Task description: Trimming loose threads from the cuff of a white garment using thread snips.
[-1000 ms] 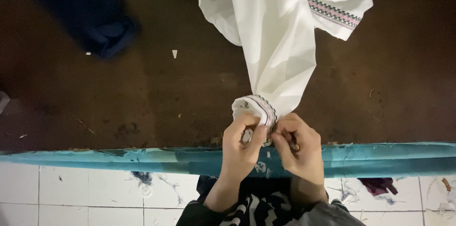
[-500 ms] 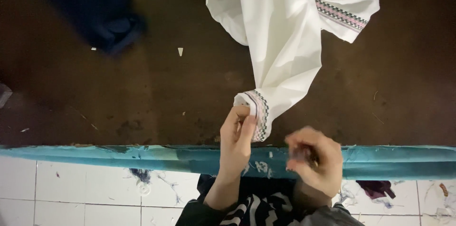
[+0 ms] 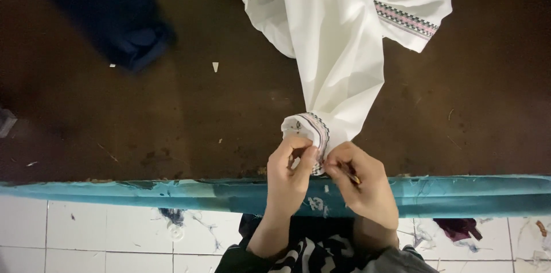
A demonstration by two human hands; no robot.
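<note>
Pinching the embroidered cuff of a white garment, both hands, left and right, meet over the dark table.

Looks like a small tailoring workshop: a worn dark brown tabletop with a chipped turquoise edge, a white embroidered garment spread across it, thread scraps on the white tiled floor.

garment on table, cuff between hands
</note>
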